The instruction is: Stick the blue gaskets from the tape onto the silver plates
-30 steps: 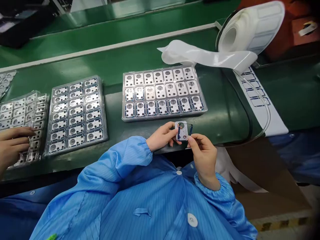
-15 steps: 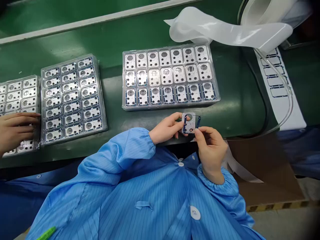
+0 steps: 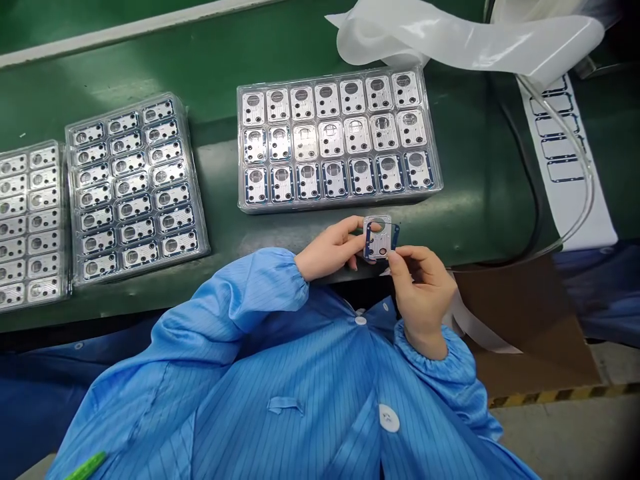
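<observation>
My left hand [image 3: 334, 251] grips a small silver metal plate [image 3: 380, 245] by its left side, with the fingers partly behind it. The plate has a round opening near its top and a smaller hole low down. A thin dark-blue adhesive frame [image 3: 397, 235] is at the plate, and its right strip sticks out past the plate's right edge. My right hand [image 3: 424, 287] pinches the frame at the plate's lower right corner, thumb in front. Just beyond my hands lies a clear tray [image 3: 340, 205] of similar plates; the front-row ones carry blue edging.
To the left are two more clear plate trays, a nearer one [image 3: 204, 250] and one cut off by the view [image 3: 65, 293]. White backing film [image 3: 465, 50] curls at the back right, above a sheet of blue frames [image 3: 590, 213]. Clear tubing [image 3: 593, 180] crosses that sheet. A cardboard box [image 3: 530, 333] stands below the bench.
The blue frame's protruding strip has come closer to the plate's right edge and lines up more with it. Another person's hand at the far-left tray has left the view. The camera view has shifted slightly.
</observation>
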`<state>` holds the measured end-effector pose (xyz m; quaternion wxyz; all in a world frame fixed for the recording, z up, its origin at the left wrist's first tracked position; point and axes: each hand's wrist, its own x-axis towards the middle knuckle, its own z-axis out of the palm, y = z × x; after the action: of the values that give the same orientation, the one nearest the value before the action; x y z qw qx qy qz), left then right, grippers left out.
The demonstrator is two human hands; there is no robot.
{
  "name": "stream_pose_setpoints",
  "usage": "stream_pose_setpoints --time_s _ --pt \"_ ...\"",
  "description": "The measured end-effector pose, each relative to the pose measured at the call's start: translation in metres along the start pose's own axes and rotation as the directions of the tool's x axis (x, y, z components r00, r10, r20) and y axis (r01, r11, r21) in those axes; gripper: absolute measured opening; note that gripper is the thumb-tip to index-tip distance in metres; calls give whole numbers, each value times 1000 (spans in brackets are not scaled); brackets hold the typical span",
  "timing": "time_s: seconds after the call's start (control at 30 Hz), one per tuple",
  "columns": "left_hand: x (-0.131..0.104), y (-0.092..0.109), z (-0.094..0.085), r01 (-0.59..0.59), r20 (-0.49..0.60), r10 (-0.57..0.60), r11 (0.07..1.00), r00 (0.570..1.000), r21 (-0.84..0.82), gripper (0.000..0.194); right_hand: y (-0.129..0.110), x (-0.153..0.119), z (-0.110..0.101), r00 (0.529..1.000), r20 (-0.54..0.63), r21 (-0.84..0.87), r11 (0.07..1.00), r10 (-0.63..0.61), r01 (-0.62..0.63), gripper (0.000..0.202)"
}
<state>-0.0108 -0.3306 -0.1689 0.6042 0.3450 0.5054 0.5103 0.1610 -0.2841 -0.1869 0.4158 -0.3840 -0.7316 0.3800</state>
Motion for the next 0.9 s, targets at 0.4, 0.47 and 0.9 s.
stream_pose_setpoints --time_s 0.4,0.47,0.9 --pt "-1 2 0 12 3 -12 1000 1000 26 31 -6 3 0 996 -9 -108 990 -90 89 6" --pt "-1 3 1 17 1 -17 1000 1000 20 30 -6 2 1 996 -8 -103 991 -88 87 6" --pt "-1 4 2 28 -12 -29 999 1000 -22 30 -6 1 2 995 -25 -131 987 -96 92 10"
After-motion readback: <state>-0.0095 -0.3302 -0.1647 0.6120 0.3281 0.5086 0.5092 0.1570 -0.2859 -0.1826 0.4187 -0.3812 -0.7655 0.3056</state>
